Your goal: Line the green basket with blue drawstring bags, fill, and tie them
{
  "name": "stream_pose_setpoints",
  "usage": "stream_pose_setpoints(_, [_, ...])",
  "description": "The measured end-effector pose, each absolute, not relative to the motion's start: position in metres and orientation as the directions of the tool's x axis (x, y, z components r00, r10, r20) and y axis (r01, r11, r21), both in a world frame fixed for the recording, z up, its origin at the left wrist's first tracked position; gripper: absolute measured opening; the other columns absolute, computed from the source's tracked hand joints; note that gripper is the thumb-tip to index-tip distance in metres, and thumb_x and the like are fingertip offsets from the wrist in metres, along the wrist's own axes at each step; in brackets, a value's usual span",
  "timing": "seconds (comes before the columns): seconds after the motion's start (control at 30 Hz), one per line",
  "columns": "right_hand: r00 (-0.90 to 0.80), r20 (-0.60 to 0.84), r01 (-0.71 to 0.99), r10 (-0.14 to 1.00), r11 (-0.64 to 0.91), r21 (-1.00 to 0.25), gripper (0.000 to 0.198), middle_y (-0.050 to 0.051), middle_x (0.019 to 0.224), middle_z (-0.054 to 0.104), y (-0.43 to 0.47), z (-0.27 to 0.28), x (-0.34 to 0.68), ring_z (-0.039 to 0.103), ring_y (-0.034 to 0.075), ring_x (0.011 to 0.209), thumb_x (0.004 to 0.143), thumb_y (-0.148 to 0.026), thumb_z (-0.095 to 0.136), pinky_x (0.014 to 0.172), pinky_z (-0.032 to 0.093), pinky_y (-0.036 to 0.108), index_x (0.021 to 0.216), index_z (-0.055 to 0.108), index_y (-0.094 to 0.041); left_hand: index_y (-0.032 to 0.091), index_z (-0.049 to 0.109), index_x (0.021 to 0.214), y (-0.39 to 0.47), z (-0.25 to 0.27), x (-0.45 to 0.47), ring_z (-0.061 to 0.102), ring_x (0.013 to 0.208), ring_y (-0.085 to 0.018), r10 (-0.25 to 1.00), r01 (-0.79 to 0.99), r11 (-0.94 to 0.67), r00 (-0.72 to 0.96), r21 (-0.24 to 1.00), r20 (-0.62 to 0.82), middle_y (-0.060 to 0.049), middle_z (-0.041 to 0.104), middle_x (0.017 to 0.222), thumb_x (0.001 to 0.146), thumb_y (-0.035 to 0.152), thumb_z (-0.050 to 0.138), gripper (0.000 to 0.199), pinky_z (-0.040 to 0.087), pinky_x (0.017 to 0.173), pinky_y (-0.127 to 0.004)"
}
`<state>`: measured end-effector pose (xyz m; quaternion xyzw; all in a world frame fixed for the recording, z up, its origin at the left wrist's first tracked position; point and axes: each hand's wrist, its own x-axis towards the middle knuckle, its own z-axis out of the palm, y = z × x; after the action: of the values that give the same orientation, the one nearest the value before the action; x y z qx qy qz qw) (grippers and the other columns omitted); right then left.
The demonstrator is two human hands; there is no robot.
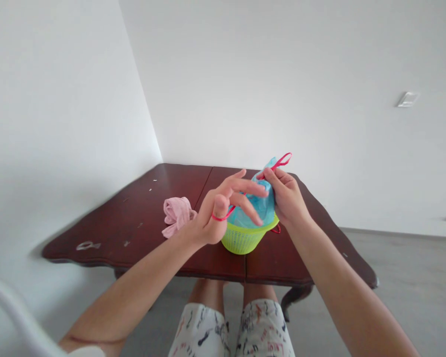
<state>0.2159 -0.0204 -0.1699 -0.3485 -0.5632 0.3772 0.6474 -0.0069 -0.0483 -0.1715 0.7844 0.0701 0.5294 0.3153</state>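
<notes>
A light-blue plastic drawstring bag (265,210) rises out of a yellow-green plastic basket (241,241), which stands near the table's front edge. My right hand (290,198) is closed, pinching the bag's top edge. A loop of the red drawstring (284,159) sticks up beyond those fingers. My left hand (217,206) is held in front of the bag, fingers spread and stretched out. Another stretch of the red string passes round its thumb. The left hand hides part of the bag and the basket's left rim.
A crumpled pink cloth (177,214) lies on the dark red-brown wooden table (134,223), left of the basket. Small white scraps and marks dot the table's left side. White walls stand behind and to the left, with a switch plate (408,99) at the right.
</notes>
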Motion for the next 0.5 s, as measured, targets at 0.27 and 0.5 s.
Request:
stream_pose_setpoints(0.27, [0.339, 0.416, -0.014, 0.844, 0.447, -0.894, 0.073, -0.008, 0.059, 0.048, 0.018, -0.204, 0.245, 0.035, 0.010, 0.054, 0.075, -0.092, 0.094, 0.052, 0.027, 0.027, 0.083, 0.075, -0.023, 0.021, 0.070, 0.153, -0.058, -0.215, -0.018, 0.073, 0.078, -0.026, 0.488, 0.220, -0.867, 0.553, 0.446, 0.676, 0.002, 0.067, 0.070, 0.129, 0.066, 0.022, 0.070, 0.055, 0.105, -0.050])
stream_pose_setpoints(0.5, [0.061, 0.547, -0.033, 0.835, 0.549, -0.835, 0.056, -0.003, 0.067, 0.067, -0.030, -0.181, 0.216, 0.056, 0.011, 0.056, 0.105, -0.077, 0.083, 0.058, 0.045, 0.026, 0.092, 0.078, -0.022, 0.027, 0.050, 0.173, -0.046, -0.201, -0.010, 0.083, 0.091, -0.030, 0.762, 0.544, -0.646, 0.421, 0.536, 0.492, -0.007, 0.088, 0.118, 0.113, 0.048, 0.076, 0.069, 0.060, 0.081, -0.043])
